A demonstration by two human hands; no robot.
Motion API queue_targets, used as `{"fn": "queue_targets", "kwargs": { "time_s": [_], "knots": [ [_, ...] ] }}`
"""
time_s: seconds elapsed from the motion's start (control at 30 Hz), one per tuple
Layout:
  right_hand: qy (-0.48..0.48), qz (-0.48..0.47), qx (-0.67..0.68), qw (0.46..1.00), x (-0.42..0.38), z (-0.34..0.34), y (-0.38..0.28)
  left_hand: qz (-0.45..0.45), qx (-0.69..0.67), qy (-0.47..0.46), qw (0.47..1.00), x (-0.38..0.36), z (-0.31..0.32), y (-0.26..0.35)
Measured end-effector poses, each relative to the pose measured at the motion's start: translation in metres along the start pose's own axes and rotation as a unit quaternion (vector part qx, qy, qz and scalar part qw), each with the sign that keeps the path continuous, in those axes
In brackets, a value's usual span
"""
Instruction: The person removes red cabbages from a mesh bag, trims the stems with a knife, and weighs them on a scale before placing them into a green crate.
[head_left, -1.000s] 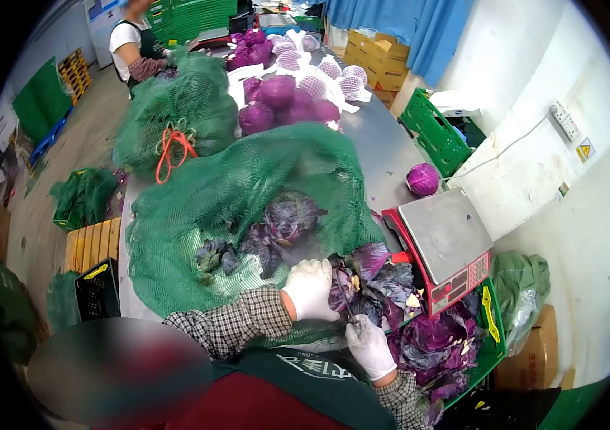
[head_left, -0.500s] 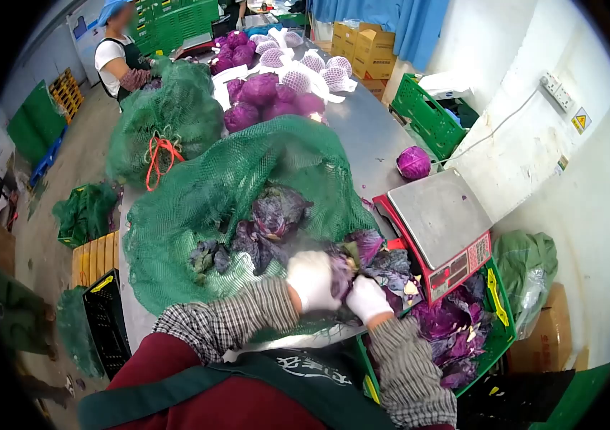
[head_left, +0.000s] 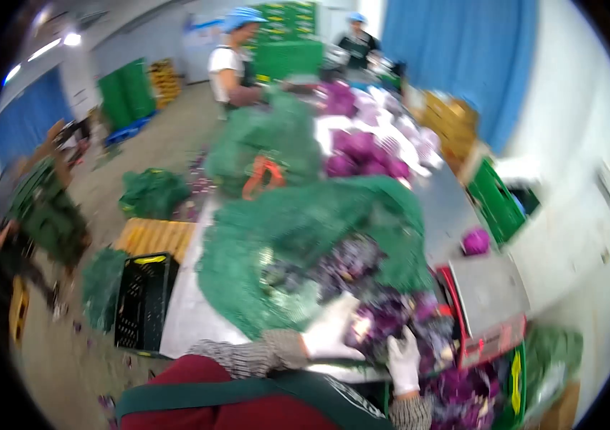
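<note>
White gloves cover both hands. My left hand (head_left: 334,327) has its fingers spread against the left side of a dark purple cabbage (head_left: 378,326) with loose outer leaves. On the cabbage's lower right, my right hand (head_left: 404,360) touches it with fingers apart. A green mesh bag (head_left: 283,222) lies open just beyond, with another leafy cabbage (head_left: 355,258) on it. To the right is a red scale (head_left: 488,297) with a metal plate. Purple leaves (head_left: 463,394) fill a green crate below it. The picture is blurred.
Trimmed purple cabbages (head_left: 362,150) and white foam nets (head_left: 427,147) lie at the table's far part, beside a tied green mesh sack (head_left: 265,140). A black crate (head_left: 144,301) stands left of the table. Two co-workers stand beyond; another person is at far left.
The view has swung left and up, bringing in more floor and a second far co-worker. My hands have moved apart, their fingers now opened around the cabbage.
</note>
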State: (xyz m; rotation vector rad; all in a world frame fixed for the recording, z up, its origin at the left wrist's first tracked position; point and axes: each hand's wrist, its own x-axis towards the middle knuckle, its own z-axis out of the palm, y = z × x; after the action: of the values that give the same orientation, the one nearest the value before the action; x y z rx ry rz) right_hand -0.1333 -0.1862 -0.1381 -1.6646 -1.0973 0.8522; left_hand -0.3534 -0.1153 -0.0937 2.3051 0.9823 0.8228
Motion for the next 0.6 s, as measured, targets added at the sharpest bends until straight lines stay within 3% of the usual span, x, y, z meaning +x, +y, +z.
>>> {"fn": "queue_targets", "kwargs": {
  "time_s": [0.07,0.1,0.13,0.17,0.2,0.23,0.3,0.33,0.37,0.4,0.53,0.6],
  "knots": [
    [0.009,-0.062,-0.013,0.998,0.005,0.001,0.002,-0.085,0.145,-0.034,0.985,0.001,0.016,0.004],
    [-0.050,0.019,-0.019,0.998,-0.002,-0.004,-0.043,-0.095,0.143,-0.039,0.984,0.003,0.018,-0.001],
    [-0.071,-0.201,-0.156,0.964,0.010,-0.002,-0.024,-0.097,0.135,-0.050,0.985,0.006,0.017,-0.003],
    [-0.022,-0.413,-0.275,0.868,0.022,-0.001,-0.002,-0.086,0.114,-0.060,0.988,0.006,0.017,-0.005],
    [-0.112,-0.293,-0.253,0.915,0.012,-0.002,-0.015,-0.066,0.114,-0.063,0.989,0.006,0.015,-0.004],
    [-0.080,-0.401,-0.274,0.870,0.022,0.006,-0.003,-0.052,0.116,-0.068,0.990,0.004,0.011,-0.002],
    [-0.125,-0.366,-0.234,0.892,0.035,0.017,0.019,-0.016,0.121,-0.057,0.991,0.002,0.019,-0.013],
    [-0.163,-0.334,-0.201,0.906,0.031,0.025,-0.002,-0.001,0.114,-0.045,0.992,0.002,0.017,-0.013],
    [-0.228,0.023,-0.016,0.973,0.024,0.026,-0.025,0.001,0.093,-0.044,0.995,0.003,0.017,-0.017],
    [-0.202,-0.314,-0.178,0.910,0.024,0.028,-0.019,0.002,0.069,-0.043,0.997,0.005,0.016,-0.020],
    [-0.270,-0.111,-0.165,0.942,0.037,0.015,-0.006,-0.048,-0.012,0.008,0.999,0.016,0.007,-0.038],
    [-0.239,-0.163,-0.213,0.933,0.032,0.011,-0.001,-0.138,0.012,0.033,0.990,0.015,0.003,-0.041]
  ]
}}
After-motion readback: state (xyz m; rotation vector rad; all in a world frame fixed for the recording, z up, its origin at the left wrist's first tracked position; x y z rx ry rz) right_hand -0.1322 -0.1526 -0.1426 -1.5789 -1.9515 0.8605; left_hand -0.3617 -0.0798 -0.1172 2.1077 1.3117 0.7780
